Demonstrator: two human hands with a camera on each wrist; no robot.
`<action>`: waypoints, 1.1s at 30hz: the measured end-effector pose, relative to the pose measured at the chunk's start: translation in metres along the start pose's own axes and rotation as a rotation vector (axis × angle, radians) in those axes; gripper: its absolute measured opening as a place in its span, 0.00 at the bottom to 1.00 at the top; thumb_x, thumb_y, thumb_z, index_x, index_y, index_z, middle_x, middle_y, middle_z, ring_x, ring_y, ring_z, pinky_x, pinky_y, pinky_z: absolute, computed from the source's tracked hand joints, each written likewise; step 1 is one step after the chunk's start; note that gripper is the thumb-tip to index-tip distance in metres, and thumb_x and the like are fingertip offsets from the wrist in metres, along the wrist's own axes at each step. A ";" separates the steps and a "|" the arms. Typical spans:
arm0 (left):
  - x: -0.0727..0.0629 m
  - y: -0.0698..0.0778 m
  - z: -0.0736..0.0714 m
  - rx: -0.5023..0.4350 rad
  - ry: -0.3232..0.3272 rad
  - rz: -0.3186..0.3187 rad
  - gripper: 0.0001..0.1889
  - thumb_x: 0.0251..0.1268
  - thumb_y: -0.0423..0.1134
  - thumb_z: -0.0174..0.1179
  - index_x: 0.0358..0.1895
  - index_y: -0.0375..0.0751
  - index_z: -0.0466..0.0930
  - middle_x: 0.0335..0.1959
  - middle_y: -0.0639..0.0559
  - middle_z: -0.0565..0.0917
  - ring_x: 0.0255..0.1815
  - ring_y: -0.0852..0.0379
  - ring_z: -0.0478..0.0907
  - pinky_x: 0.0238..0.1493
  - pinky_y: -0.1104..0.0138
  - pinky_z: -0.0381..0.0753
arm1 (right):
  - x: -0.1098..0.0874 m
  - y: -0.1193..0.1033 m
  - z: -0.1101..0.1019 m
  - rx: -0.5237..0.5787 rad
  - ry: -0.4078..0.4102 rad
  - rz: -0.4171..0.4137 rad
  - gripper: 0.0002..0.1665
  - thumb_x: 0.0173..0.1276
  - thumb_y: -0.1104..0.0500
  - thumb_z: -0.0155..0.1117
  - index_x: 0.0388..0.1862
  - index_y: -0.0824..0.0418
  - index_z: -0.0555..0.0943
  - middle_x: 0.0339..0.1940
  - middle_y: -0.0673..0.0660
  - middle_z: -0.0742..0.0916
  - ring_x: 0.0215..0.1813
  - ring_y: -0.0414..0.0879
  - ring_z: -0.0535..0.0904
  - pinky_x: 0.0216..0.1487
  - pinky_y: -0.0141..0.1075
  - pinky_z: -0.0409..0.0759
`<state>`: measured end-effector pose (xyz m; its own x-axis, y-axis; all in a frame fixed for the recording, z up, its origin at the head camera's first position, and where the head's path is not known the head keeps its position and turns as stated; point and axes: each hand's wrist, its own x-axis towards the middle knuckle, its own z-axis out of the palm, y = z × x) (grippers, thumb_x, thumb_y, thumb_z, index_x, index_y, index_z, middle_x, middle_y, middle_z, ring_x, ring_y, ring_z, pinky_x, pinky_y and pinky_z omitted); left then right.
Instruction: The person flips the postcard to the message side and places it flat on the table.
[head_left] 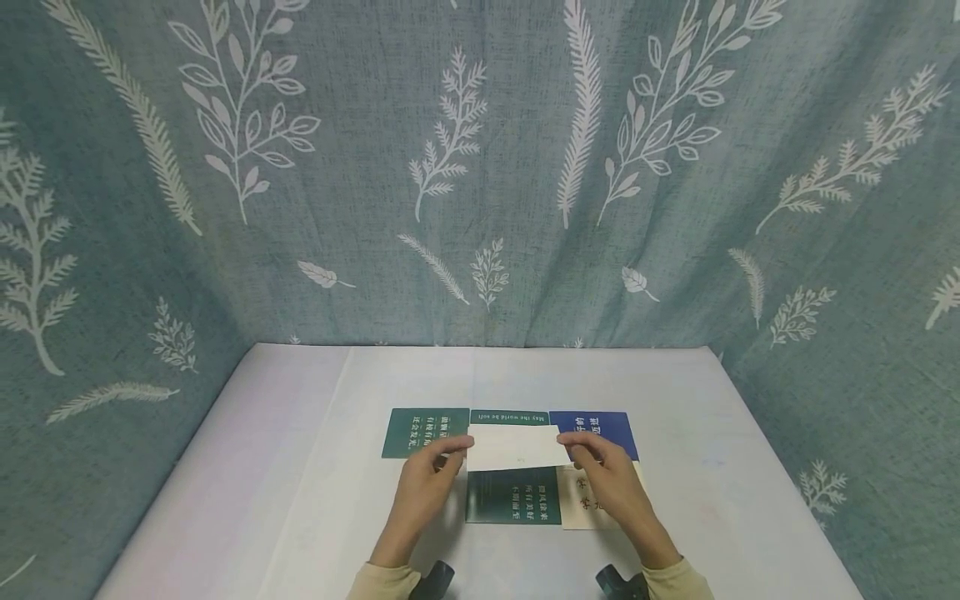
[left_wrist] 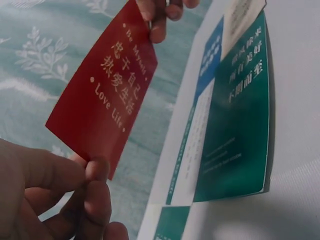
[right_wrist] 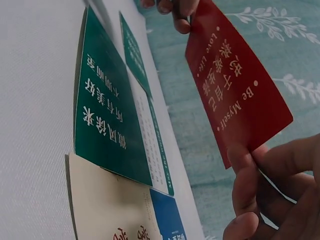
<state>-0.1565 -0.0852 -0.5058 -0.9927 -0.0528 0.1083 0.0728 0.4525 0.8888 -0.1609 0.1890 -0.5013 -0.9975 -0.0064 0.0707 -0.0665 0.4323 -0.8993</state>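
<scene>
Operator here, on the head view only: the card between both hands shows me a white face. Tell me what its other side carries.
Observer: The other side of the held card is red, with "Be Myself", "Love Life" and Chinese characters in pale lettering.
Operator: Now describe what it hides from me, between the printed green strip and the dark green card lying nearer the person.
Observer: Both wrist views show a white area there, carrying lines of small print; it is too blurred to read.
</scene>
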 end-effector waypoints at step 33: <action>-0.009 0.000 -0.003 0.133 0.291 0.080 0.13 0.63 0.34 0.68 0.51 0.45 0.86 0.34 0.55 0.88 0.27 0.63 0.76 0.27 0.70 0.74 | -0.012 -0.005 0.026 0.040 0.054 -0.075 0.24 0.68 0.56 0.72 0.62 0.48 0.82 0.48 0.49 0.89 0.43 0.43 0.82 0.44 0.34 0.79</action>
<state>-0.1469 -0.0874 -0.5055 -0.9139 -0.2559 0.3151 0.1173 0.5766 0.8086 -0.1496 0.1633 -0.5086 -0.9869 0.0121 0.1608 -0.1430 0.3956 -0.9072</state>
